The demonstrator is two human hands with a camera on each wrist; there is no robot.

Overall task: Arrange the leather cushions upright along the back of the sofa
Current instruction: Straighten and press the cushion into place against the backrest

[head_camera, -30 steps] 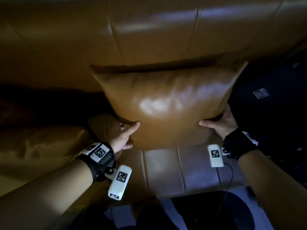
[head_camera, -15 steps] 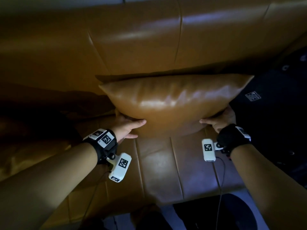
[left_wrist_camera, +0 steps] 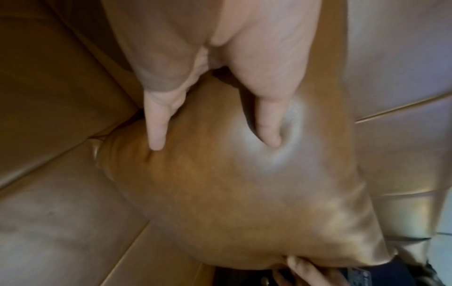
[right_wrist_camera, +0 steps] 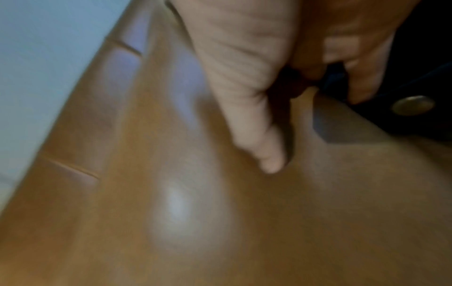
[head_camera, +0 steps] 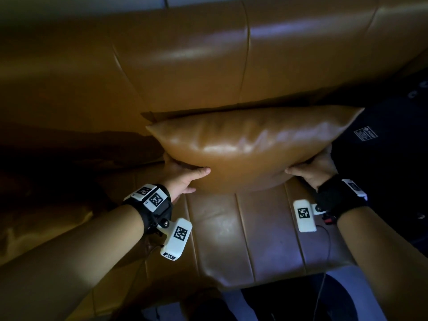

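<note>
A tan leather cushion [head_camera: 250,149] stands upright on the sofa seat [head_camera: 243,237], its top edge against the sofa back [head_camera: 185,56]. My left hand [head_camera: 183,174] grips its lower left side, thumb on the front face and fingers behind. My right hand [head_camera: 312,167] grips the lower right side the same way. In the left wrist view my thumb [left_wrist_camera: 266,123] dents the cushion [left_wrist_camera: 232,183]. In the right wrist view my thumb [right_wrist_camera: 259,139] presses the cushion's face [right_wrist_camera: 220,212].
A dark blue garment or bag [head_camera: 382,147] with a white label lies on the seat right of the cushion. More tan leather lies in shadow at the left [head_camera: 46,216]. The seat's front edge [head_camera: 266,276] is near my legs.
The cushion has moved back and down toward the sofa back, with both hands holding their grip. It now shows a shorter front face than a second ago.
</note>
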